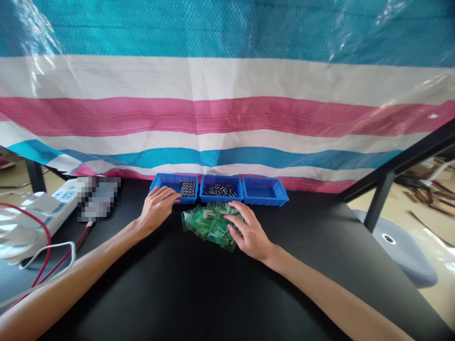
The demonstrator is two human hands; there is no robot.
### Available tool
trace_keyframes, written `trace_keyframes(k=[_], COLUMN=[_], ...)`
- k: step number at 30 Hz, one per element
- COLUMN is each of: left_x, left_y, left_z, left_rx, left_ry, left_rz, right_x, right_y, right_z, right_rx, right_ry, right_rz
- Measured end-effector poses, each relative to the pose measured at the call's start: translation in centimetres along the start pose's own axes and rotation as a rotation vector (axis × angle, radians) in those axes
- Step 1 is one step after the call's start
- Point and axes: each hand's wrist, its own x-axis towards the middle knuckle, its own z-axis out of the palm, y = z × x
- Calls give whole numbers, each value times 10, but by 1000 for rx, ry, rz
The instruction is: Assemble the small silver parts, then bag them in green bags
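Observation:
My left hand rests at the front of the left blue bin, its fingers stretched over the near edge. Inside that bin, round metal pieces stand in tight rows on the right side. The middle blue bin holds loose metal pins. Nothing shows in the right blue bin. In front of the bins lies a pile of small clear-green plastic bags. Over the right part of this pile is my right hand, fingers spread; whether the fingertips press on the bags is unclear.
On the left are a white power strip with plugs and red and white cables, and a blurred-out device. A striped plastic sheet hangs behind the black table. A grey stool stands right, past a black frame leg.

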Motion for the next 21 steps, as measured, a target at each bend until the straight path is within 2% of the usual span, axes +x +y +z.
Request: trace_keyframes(k=[4, 8, 11, 13, 15, 18, 21], left_x=[1, 9, 21, 30, 39, 47, 51], left_y=[-10, -18, -14, -7, 3, 18, 30], left_z=[-12, -35, -54, -62, -63, -52, -35], left_rx=[-35, -94, -166, -219, -270, -371, -445], left_ry=[55, 60, 100, 113, 134, 149, 124], left_rz=[55, 159, 245, 294, 317, 410, 475], right_x=[4, 15, 30, 43, 58, 78, 88], right_y=[2, 5, 8, 8, 10, 14, 19], right_z=[-5, -14, -25, -34, -43, -52, -56], right_rx=[23, 69, 135, 201, 297, 477, 662], right_ry=[51, 144, 216, 219, 144, -33, -192], right_rz=[-6, 21, 76, 140, 248, 389, 406])
